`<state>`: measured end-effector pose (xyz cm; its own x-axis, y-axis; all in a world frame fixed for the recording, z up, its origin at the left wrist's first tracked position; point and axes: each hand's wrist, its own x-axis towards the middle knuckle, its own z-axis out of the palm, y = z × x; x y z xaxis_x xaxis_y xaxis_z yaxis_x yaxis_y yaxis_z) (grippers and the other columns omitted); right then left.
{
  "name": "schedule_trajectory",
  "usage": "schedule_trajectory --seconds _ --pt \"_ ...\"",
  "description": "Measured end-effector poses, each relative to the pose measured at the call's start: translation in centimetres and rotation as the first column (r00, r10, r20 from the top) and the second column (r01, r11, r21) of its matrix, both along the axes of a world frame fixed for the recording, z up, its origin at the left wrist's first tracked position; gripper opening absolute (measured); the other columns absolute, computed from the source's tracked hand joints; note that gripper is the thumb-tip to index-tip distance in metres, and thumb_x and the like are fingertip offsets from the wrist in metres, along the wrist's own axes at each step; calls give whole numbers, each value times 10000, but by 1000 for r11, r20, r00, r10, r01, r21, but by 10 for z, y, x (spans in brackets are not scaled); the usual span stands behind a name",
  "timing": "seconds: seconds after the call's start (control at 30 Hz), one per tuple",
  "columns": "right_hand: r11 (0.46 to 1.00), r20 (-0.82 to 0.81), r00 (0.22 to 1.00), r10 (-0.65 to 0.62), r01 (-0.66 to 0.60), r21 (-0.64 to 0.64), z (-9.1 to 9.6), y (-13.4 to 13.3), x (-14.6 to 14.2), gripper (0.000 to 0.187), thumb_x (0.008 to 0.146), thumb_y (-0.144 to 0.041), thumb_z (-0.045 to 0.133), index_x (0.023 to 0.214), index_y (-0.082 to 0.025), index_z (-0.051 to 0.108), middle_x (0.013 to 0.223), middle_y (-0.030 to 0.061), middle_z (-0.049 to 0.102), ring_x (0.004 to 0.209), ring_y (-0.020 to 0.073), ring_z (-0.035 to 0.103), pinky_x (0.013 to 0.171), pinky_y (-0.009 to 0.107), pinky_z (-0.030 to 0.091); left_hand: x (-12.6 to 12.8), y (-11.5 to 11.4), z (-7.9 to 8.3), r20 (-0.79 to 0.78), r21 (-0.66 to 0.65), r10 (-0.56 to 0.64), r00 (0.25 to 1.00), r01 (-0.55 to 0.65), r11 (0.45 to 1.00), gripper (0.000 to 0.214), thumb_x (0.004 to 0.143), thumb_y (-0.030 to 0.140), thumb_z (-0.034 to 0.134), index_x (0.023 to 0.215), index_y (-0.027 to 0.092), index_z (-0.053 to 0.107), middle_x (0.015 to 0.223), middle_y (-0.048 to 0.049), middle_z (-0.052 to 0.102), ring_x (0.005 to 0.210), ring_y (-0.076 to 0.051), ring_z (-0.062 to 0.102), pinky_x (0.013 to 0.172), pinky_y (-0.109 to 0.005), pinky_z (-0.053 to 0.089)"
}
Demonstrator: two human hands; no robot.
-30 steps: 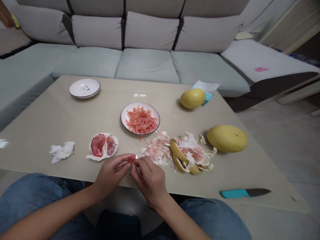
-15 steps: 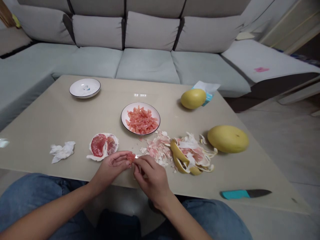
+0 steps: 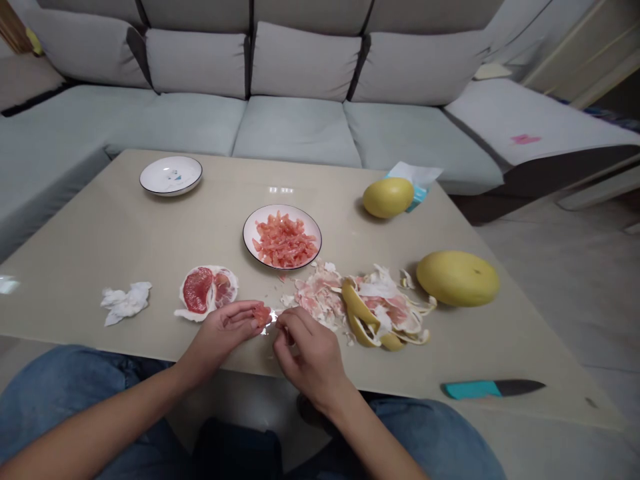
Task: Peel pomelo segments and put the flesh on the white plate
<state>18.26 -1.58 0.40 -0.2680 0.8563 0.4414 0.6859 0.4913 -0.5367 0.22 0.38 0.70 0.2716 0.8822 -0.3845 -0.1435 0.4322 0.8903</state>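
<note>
My left hand (image 3: 226,331) pinches a small red piece of pomelo flesh (image 3: 261,314) at its fingertips, low over the table's near edge. My right hand (image 3: 309,355) is just right of it, fingers curled in a pinch; whether they grip a scrap of membrane I cannot make out. The half-peeled pomelo (image 3: 207,291) lies just beyond my left hand. A plate of red flesh pieces (image 3: 283,236) stands further back. A heap of peel and membrane (image 3: 363,306) lies right of my hands.
Two whole yellow pomelos (image 3: 457,278) (image 3: 388,197) sit at the right and back right. A teal-handled knife (image 3: 493,388) lies near the front right edge. An empty plate (image 3: 171,176) stands back left, a crumpled tissue (image 3: 125,301) at the left. A grey sofa lies behind the table (image 3: 100,233).
My hands have drawn slightly apart: the right hand moved a little right and down, away from the flesh piece, which stays in the left fingertips.
</note>
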Motion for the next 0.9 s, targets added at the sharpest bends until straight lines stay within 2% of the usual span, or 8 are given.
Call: schedule_trajectory --seconds 0.17,0.33,0.53,0.63,0.9 --pt "995 71 993 90 -92 27 -3 -1 1 289 845 -121 486 1090 -199 616 949 79 646 799 178 624 672 264 500 -1 1 -1 4 -15 -11 1000 11 1000 396 750 280 741 1120 171 650 1164 -101 702 1149 -251 608 1012 -389 472" --pt "992 122 987 107 -114 48 -6 0 2 346 857 -131 476 1173 -209 595 974 86 651 818 182 627 687 274 509 -1 1 -1 4 2 -17 1000 17 1000 387 743 276 743 1106 175 658 1173 -97 698 1159 -256 602 1017 -391 469" --pt "990 161 981 108 -121 70 -5 1 0 264 858 -128 471 1051 -175 645 934 98 657 790 189 628 655 280 510 -1 1 -1 -6 4 -19 1000 19 1000 390 740 280 746 1104 168 659 1147 -102 710 1133 -254 620 1005 -392 480" --pt "993 122 987 100 -107 54 -4 1 0 248 850 -124 465 1014 -170 646 926 96 658 789 182 631 661 275 516 -1 1 0 -8 4 -10 1000 10 1000 399 740 276 747 1112 165 656 1131 -103 717 1123 -251 626 1015 -398 471" --pt "990 129 985 113 -123 72 -9 1 1 320 855 -127 480 1138 -191 615 966 92 654 820 183 630 685 277 515 -1 1 1 -10 6 -5 1000 6 1000 392 731 280 750 1099 175 663 1157 -95 706 1133 -254 620 1000 -391 488"
